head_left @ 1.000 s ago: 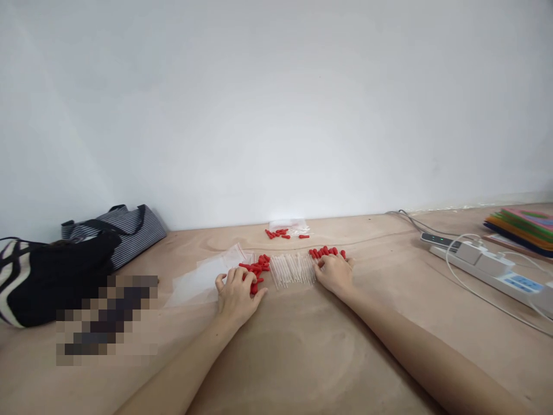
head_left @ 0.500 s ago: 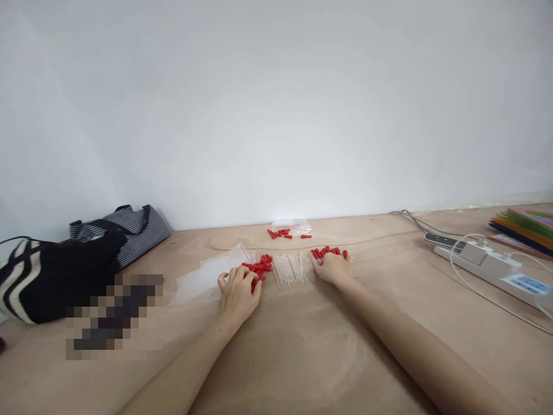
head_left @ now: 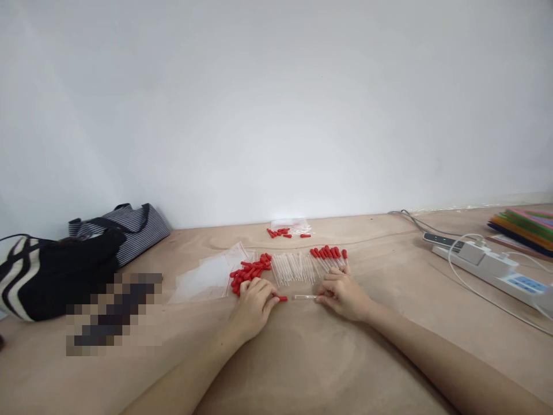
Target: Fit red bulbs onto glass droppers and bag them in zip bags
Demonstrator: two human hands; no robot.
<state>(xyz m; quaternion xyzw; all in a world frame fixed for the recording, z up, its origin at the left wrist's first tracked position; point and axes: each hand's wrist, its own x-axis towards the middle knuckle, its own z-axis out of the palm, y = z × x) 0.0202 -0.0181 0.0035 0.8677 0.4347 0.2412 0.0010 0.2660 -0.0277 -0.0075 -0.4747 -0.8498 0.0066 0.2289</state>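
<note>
My left hand [head_left: 256, 305] is closed on a red rubber bulb [head_left: 282, 298], its end pointing right. Opposite it, my right hand [head_left: 343, 293] pinches a clear glass dropper tube [head_left: 303, 297] lying level, its free end a short gap from the bulb. Just beyond my left hand is a pile of loose red bulbs [head_left: 248, 271]. A row of bare glass tubes [head_left: 294, 268] lies between the hands, farther back. Behind my right hand, several tubes with red bulbs on their ends [head_left: 328, 252] lie side by side, partly hidden by the fingers.
Clear plastic bags [head_left: 201, 279] lie left of the pile. Near the wall sit more red bulbs [head_left: 279, 232] and another plastic bag [head_left: 288, 225]. Bags [head_left: 78, 276] stand at the left. A power strip [head_left: 488, 271] with cables and coloured sheets [head_left: 521, 230] are at the right.
My left hand has come off the pile toward me and right, now with a bulb. My right hand has drawn back from the capped tubes and now holds a bare glass tube.
</note>
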